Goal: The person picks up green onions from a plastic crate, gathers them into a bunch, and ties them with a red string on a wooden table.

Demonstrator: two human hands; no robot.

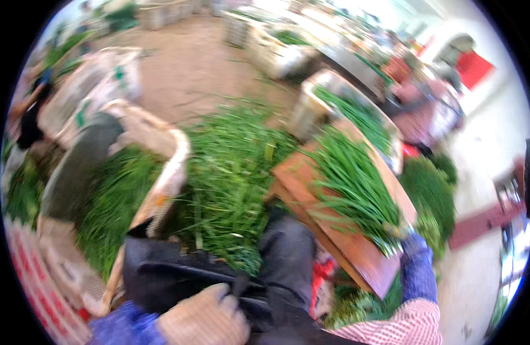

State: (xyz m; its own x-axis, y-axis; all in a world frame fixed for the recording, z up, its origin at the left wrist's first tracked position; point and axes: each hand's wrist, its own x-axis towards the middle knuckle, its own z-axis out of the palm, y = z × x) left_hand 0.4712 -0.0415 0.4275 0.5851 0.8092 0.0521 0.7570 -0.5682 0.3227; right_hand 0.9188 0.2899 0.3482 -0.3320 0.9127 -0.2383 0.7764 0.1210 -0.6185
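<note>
The bunch of long green leaves [357, 187] lies on a brown wooden surface [357, 259], directly ahead of the right hand [399, 231] and well apart from the left hand [210, 317], to its right and farther forward. The right hand is plainly the nearer: it touches the bunch at its near end, while the left hand rests low over the dark clothing [173, 264] at the lap, with the dark trouser leg [285, 253] between it and the surface. The long axis of the bunch runs from the right hand forward and to the left, roughly along the length of the surface, so the right hand sits at one end of that line and the loose tips spread at the other.

The leaves are slender, flat and bright green, packed close near the right hand and fanning apart farther off; a few stray toward the left edge of the surface. The ends beside the right hand look darker, with pale flecks, though blur softens them.

Both hands are gloved. Whether the right one grips the bunch or only presses it, I cannot tell. The left one's fingers are bent, nothing shows in them, and its palm is hidden.
</note>
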